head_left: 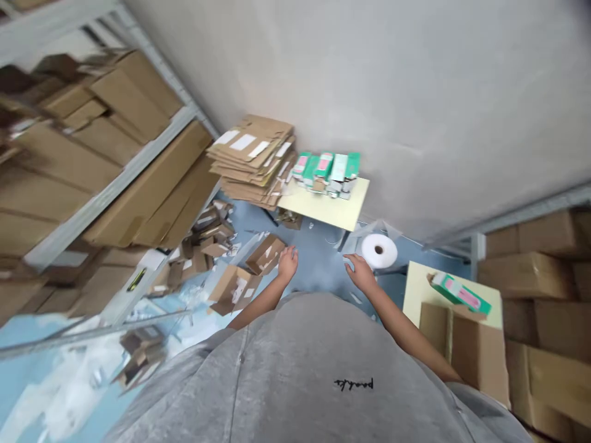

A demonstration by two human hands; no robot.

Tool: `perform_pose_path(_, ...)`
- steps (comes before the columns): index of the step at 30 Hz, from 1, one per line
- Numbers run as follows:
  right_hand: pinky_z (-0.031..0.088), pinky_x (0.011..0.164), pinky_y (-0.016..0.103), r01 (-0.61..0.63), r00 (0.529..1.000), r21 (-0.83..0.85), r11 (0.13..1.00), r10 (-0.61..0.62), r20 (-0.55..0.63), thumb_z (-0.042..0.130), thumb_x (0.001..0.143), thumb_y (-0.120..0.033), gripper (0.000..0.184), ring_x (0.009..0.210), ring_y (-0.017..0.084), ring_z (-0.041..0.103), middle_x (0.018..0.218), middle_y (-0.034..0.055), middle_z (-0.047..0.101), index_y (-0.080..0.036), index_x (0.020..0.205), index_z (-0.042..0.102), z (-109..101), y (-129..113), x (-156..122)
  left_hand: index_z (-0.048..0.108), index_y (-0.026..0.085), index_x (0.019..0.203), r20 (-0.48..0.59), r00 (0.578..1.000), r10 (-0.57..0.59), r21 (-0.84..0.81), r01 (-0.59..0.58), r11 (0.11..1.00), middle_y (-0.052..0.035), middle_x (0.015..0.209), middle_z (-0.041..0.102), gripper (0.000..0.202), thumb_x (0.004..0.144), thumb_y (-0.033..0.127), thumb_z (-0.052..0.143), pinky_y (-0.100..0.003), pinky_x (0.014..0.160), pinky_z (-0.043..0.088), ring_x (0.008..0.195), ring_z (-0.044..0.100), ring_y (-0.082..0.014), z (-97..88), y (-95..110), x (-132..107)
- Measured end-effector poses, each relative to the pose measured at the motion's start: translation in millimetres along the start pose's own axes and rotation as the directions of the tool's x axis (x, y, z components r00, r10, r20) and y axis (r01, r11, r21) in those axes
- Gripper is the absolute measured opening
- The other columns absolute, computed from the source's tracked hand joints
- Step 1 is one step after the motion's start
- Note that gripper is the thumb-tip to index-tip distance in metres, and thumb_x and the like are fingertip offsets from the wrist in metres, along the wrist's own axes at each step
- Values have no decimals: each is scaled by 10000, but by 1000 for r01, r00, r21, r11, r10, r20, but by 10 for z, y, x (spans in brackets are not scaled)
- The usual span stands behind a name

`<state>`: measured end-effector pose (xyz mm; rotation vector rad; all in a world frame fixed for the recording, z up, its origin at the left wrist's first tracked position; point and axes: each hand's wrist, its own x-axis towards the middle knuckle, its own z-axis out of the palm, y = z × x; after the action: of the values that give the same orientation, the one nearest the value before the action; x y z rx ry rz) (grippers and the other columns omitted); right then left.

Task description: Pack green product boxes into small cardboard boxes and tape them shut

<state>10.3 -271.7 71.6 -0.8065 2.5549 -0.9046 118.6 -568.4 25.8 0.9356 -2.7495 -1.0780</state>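
Both hands hover above the blue floor in front of the grey shirt. My left hand [287, 263] holds nothing, its fingers loosely extended, close to an open brown cardboard box [266, 253] on the floor. Thumb and fingers apart, my right hand [359, 271] is empty too, just left of a large white roll [378, 250]. Ahead of the hands, a pale yellow table [318, 209] bears several green and white boxes [324, 166] and a tall stack of flattened cardboard [253, 151].
Shelves [152, 138] full of cartons run along the left. On the right, another pale table [415, 280] carries a green and pink box [462, 293] and an open carton [475, 344], beside stacked cartons [535, 277]. Scraps and plastic [69, 381] litter the left floor.
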Motion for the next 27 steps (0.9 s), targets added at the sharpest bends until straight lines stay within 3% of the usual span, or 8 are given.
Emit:
perform_pose_path(3, 460, 1130, 433, 134, 985, -39, 990, -129, 114, 531, 968, -194, 412, 1260, 277, 614, 1316, 106, 694, -220, 1351, 679, 413, -552, 504, 648, 126, 1395, -57, 989, -134, 11, 134, 991, -205, 1443, 623, 444, 1045, 311, 449, -502, 1209, 371, 1411, 521, -344, -444, -623, -59)
perform_pose_path(7, 462, 1129, 409, 262, 940, -63, 963, -240, 244, 526, 974, -190, 420, 1265, 265, 616, 1321, 102, 689, -222, 1365, 677, 1076, -1274, 970, 637, 114, 1403, -116, 940, -321, -27, 320, 947, -217, 1419, 624, 445, 1043, 297, 451, -472, 1188, 396, 1388, 546, -341, -1020, -1517, -215)
perform_pose_path(10, 465, 1128, 389, 319, 901, -66, 946, -281, 330, 511, 980, -187, 427, 1251, 252, 628, 1326, 97, 686, -223, 1372, 676, 1545, -1712, 1185, 639, 116, 1389, -189, 868, -459, -87, 450, 889, -219, 1418, 612, 434, 1032, 289, 464, -460, 1185, 396, 1371, 556, -347, -1375, -2144, -452)
perform_pose_path(13, 470, 1127, 371, 360, 853, -43, 932, -310, 419, 507, 988, -194, 422, 1249, 241, 632, 1346, 96, 679, -209, 1376, 674, 1931, -2059, 1360, 633, 140, 1389, -256, 769, -585, -151, 566, 810, -205, 1423, 600, 428, 1027, 294, 464, -462, 1203, 380, 1381, 540, -348, -1582, -2618, -742)
perform_pose_path(17, 471, 1133, 367, 394, 790, -23, 919, -326, 520, 503, 998, -209, 411, 1263, 235, 628, 1364, 81, 673, -229, 1369, 679, 2388, -2386, 1693, 613, 149, 1404, -271, 650, -709, -218, 677, 703, -205, 1437, 582, 438, 1038, 306, 430, -485, 1197, 394, 1391, 525, -356, -1617, -2973, -992)
perform_pose_path(20, 476, 1134, 378, 411, 749, -4, 912, -335, 571, 501, 998, -220, 407, 1254, 235, 635, 1354, 82, 677, -234, 1363, 681, 2808, -2494, 2084, 611, 168, 1402, -283, 575, -768, -271, 720, 639, -189, 1422, 587, 431, 1039, 308, 427, -484, 1198, 400, 1388, 528, -351, -1516, -3123, -983)
perform_pose_path(24, 485, 1121, 361, 394, 710, -51, 918, -269, 651, 498, 998, -212, 436, 1261, 222, 638, 1390, 86, 657, -227, 1409, 643, 3586, -2427, 2726, 604, 166, 1416, -272, 529, -804, -331, 733, 594, -181, 1419, 578, 438, 1026, 286, 445, -463, 1197, 418, 1382, 539, -333, -1235, -3337, -709)
perform_pose_path(27, 470, 1124, 330, 407, 661, -139, 903, -186, 727, 519, 999, -210, 474, 1312, 221, 616, 1471, 106, 608, -203, 1467, 595, 4360, -2250, 3204, 583, 177, 1444, -210, 502, -839, -371, 753, 544, -169, 1412, 585, 452, 1024, 277, 449, -449, 1150, 473, 1341, 580, -313, -888, -3623, -295)
